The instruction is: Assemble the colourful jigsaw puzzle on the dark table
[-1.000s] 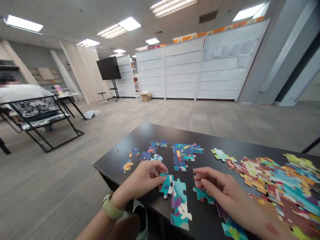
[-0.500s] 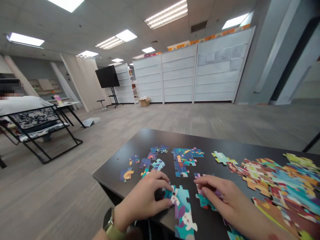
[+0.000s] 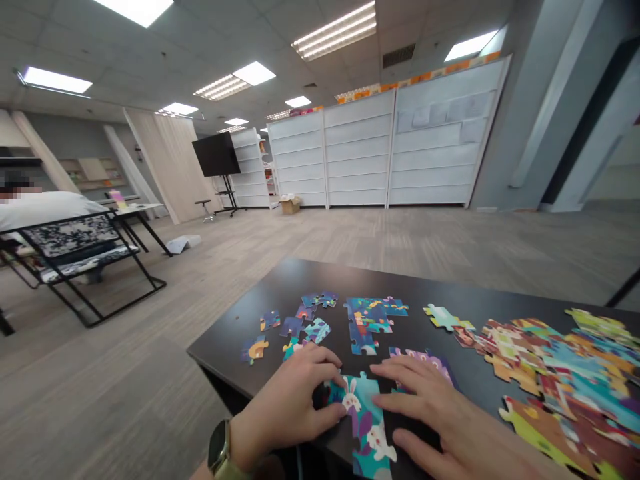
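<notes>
A joined strip of teal jigsaw puzzle pieces [image 3: 367, 423] with white rabbits lies near the table's front edge. My left hand [image 3: 305, 390], fingers curled, has thumb and index finger on a piece at the strip's upper left. My right hand [image 3: 425, 407] is open and palm down, its fingertips at the strip's right edge. Partly under the right hand lies a purple-and-teal puzzle section [image 3: 425, 360], mostly hidden. Beyond the hands sits a joined dark-blue puzzle section [image 3: 367, 323]. Loose blue pieces [image 3: 291, 326] are scattered left of it.
A large heap of colourful puzzle pieces [image 3: 565, 373] covers the right of the dark table [image 3: 280, 287]. A light green piece [image 3: 443, 317] lies at its left end. At far left, a person [image 3: 50, 203] sits on a black-framed chair [image 3: 75, 237].
My right hand has moved left from the purple section to the rabbit strip, and its fingers have spread. My left hand stays at the strip's left side.
</notes>
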The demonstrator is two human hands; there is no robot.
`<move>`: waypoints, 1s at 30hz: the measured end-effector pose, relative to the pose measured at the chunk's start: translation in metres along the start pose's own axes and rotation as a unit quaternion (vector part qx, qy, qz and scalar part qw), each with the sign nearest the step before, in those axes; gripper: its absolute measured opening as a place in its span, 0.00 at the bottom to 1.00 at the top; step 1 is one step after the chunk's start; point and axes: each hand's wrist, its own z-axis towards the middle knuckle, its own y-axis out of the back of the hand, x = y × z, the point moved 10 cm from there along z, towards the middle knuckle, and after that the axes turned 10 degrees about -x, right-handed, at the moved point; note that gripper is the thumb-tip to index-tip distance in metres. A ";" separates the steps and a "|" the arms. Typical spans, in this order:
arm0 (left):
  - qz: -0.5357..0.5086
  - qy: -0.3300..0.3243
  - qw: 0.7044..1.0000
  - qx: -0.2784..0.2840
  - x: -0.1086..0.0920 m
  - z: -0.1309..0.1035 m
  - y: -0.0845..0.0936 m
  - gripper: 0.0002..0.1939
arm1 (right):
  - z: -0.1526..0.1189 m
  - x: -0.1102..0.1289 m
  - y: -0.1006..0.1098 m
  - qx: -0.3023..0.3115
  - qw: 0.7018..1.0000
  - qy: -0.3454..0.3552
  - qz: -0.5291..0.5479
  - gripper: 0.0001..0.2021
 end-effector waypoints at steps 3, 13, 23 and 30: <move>-0.003 0.001 1.000 0.007 0.000 -0.001 0.000 0.11 | 0.002 0.008 -0.003 0.048 0.999 -0.022 0.000 0.18; -0.031 -0.005 0.998 0.051 0.000 -0.008 0.006 0.32 | 0.001 -0.024 0.004 -0.042 0.997 -0.045 -0.051 0.23; 0.027 0.063 0.997 0.023 -0.009 -0.009 0.006 0.24 | -0.015 -0.076 0.035 0.006 0.978 -0.181 -0.105 0.32; 0.024 0.022 0.998 0.051 -0.013 -0.012 -0.008 0.27 | -0.018 -0.068 0.025 0.089 0.967 -0.229 -0.068 0.45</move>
